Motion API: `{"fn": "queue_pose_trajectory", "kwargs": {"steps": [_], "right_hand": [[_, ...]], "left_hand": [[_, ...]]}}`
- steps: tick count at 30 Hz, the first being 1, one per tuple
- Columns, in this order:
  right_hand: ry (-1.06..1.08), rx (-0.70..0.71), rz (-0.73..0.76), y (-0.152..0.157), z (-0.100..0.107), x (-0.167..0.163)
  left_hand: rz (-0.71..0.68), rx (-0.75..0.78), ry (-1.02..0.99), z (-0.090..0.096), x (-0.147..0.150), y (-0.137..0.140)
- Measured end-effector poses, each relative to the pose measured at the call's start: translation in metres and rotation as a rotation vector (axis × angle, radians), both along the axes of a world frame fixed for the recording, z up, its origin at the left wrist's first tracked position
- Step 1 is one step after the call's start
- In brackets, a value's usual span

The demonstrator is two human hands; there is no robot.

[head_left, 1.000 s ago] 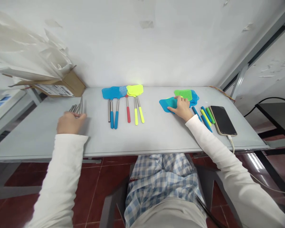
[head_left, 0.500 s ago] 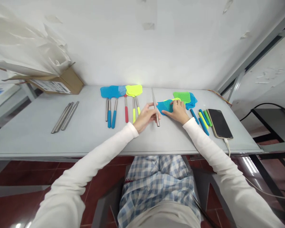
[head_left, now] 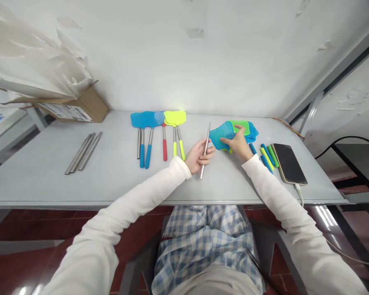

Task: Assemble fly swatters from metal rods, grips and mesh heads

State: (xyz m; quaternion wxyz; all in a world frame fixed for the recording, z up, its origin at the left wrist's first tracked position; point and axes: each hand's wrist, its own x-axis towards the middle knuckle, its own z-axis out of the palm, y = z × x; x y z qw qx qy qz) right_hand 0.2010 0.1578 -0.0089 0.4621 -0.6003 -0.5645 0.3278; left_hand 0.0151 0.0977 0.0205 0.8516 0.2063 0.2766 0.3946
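table (head_left: 43, 180) grey, bears all | finished swatters (head_left: 160, 135) in a row at back centre | blue swatter head (head_left: 221, 137) right of centre, pinched by right hand (head_left: 238, 143) | left hand (head_left: 198, 155) clamped around steel rod (head_left: 205, 149), just beside the head

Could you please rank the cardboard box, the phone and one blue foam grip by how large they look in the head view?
1. cardboard box
2. phone
3. blue foam grip
The box sits farther off, so its lead is likely real.
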Motion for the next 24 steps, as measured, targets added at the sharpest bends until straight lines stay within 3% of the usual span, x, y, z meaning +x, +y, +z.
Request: {"fn": "queue_pose_trajectory", "kwargs": {"steps": [4,9,15,24], "right_hand": [[0.521,-0.133,0.061,0.005,0.010,0.005],[0.869,-0.130,0.030,0.014,0.018,0.011],[0.958,-0.008,-0.005,0.012,0.023,0.008],[0.931,-0.003,-0.002,0.009,0.024,0.003]], "left_hand": [[-0.197,0.036,0.028,-0.002,0.001,-0.010],[-0.285,0.060,0.009,-0.007,0.005,-0.017],[-0.271,0.028,0.021,-0.007,0.006,-0.018],[-0.258,0.004,-0.012,-0.010,0.005,-0.016]]}}
